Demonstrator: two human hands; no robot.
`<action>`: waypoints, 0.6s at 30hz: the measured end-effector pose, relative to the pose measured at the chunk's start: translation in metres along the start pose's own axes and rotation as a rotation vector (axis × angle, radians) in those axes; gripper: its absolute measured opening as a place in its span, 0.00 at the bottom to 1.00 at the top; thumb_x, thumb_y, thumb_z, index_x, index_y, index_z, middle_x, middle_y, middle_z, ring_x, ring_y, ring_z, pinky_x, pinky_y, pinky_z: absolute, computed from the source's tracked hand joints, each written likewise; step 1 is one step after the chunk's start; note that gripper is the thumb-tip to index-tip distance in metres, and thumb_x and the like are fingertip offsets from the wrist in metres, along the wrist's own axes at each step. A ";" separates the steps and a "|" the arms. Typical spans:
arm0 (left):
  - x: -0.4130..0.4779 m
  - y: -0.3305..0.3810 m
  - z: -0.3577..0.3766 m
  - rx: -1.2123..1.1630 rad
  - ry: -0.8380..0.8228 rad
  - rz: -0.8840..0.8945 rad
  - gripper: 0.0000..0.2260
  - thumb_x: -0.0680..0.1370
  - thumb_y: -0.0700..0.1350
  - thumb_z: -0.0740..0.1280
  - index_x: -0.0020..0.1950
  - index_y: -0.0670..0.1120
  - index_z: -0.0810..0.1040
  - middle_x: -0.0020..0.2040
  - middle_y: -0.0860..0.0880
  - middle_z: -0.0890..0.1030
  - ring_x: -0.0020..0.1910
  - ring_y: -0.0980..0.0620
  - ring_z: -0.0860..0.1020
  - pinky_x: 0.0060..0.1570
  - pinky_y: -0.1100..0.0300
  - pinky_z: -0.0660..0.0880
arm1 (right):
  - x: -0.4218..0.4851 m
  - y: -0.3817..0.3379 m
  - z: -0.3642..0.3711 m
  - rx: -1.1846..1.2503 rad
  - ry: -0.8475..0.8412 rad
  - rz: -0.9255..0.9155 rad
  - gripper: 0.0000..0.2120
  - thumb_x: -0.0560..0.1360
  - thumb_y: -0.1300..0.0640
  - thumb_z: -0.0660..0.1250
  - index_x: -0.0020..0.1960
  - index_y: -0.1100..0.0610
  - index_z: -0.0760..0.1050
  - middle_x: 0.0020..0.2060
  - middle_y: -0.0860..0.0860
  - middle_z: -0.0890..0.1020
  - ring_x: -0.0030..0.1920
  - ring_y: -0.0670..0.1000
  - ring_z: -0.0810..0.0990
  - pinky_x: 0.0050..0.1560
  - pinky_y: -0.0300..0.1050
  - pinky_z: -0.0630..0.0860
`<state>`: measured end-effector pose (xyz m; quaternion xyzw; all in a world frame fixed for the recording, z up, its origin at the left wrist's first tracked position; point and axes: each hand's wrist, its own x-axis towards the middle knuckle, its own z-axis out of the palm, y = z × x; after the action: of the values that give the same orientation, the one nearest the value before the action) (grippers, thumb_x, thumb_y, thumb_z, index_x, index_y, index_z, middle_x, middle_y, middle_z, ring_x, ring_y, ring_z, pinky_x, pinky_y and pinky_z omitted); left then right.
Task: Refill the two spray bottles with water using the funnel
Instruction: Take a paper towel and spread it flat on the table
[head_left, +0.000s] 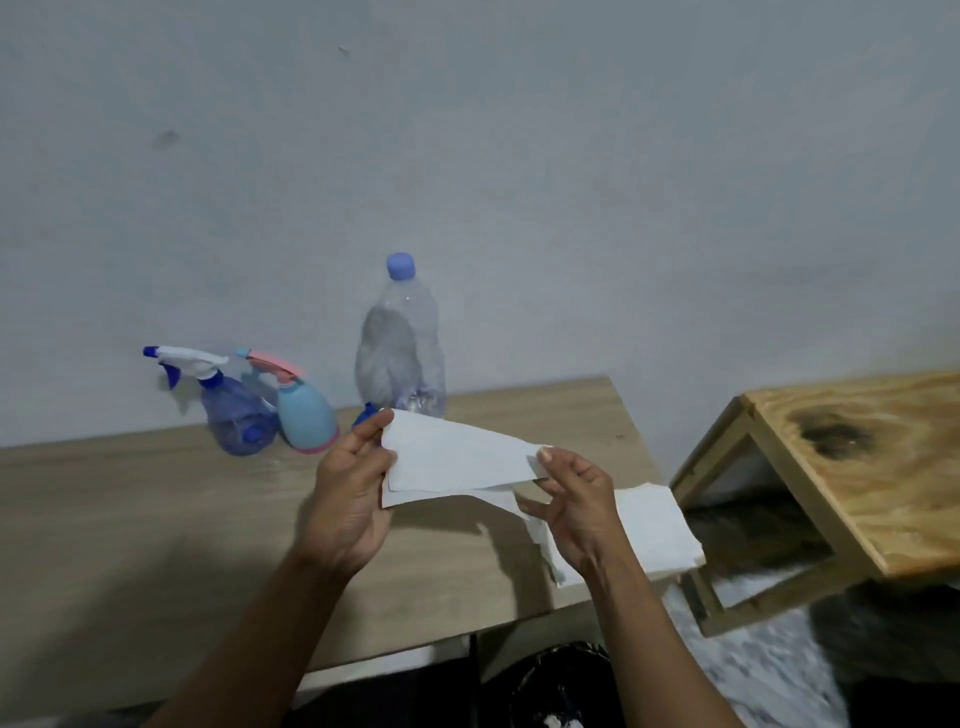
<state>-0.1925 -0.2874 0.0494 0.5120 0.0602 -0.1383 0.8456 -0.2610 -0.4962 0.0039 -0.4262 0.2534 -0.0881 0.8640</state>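
Note:
Two spray bottles stand by the wall on the wooden table (130, 509): a clear blue one with a white and blue trigger (234, 410) and a light blue one with a pink trigger (306, 415). To their right stands a large clear water bottle (400, 358) with a blue cap. A small blue object (364, 414), perhaps the funnel, shows behind my fingers. My left hand (353, 493) and my right hand (571, 504) each pinch an end of a folded white paper sheet (457, 457), held above the table.
More white paper (660, 525) lies at the table's right edge. A low plywood stool (857, 457) stands to the right of the table. A dark bag (561, 686) sits on the floor below the table edge.

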 end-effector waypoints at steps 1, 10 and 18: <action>-0.003 0.008 -0.010 -0.018 0.015 0.007 0.18 0.78 0.26 0.54 0.56 0.43 0.77 0.45 0.49 0.86 0.42 0.54 0.85 0.39 0.62 0.82 | -0.002 0.006 0.015 0.014 -0.016 0.014 0.05 0.66 0.60 0.75 0.41 0.55 0.82 0.39 0.54 0.86 0.43 0.56 0.82 0.44 0.51 0.77; -0.012 0.051 -0.140 0.085 0.227 0.050 0.18 0.78 0.24 0.57 0.62 0.41 0.74 0.54 0.43 0.82 0.44 0.52 0.84 0.40 0.61 0.82 | -0.011 0.065 0.118 -0.276 -0.119 -0.067 0.12 0.71 0.73 0.73 0.50 0.59 0.81 0.39 0.62 0.82 0.41 0.58 0.80 0.42 0.48 0.82; -0.007 0.077 -0.238 0.183 0.291 0.065 0.15 0.76 0.28 0.68 0.57 0.45 0.79 0.56 0.44 0.83 0.49 0.53 0.82 0.52 0.58 0.78 | -0.008 0.129 0.191 -0.624 -0.196 -0.137 0.12 0.72 0.69 0.74 0.52 0.57 0.82 0.28 0.54 0.73 0.33 0.52 0.71 0.36 0.40 0.72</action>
<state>-0.1669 -0.0428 0.0047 0.6032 0.1525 -0.0401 0.7818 -0.1780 -0.2809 0.0032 -0.6926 0.1546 -0.0228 0.7041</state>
